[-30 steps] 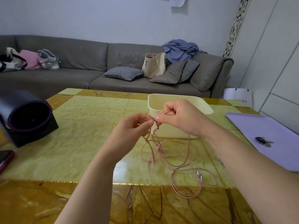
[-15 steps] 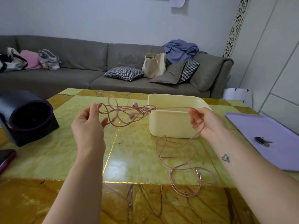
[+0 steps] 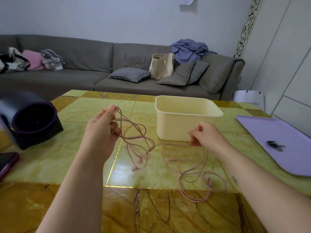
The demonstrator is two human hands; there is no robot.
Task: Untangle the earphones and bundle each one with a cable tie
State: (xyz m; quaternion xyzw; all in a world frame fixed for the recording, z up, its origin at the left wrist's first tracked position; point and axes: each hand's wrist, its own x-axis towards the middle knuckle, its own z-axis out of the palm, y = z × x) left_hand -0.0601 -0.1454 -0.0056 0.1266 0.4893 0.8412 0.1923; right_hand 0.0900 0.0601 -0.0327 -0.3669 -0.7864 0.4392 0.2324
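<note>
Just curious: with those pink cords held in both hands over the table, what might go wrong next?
1. The left hand grips several crossed loops of the thin pink earphone cables. If the right hand pulls its strand away, a knot may tighten rather than come free.
2. The pink earbuds seem to dangle close above the glossy yellow-green stone table and could knock against it.

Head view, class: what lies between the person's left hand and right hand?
Tangled pink earphone cable droops between left hand and right hand, above the table; the head view shows it.
</note>
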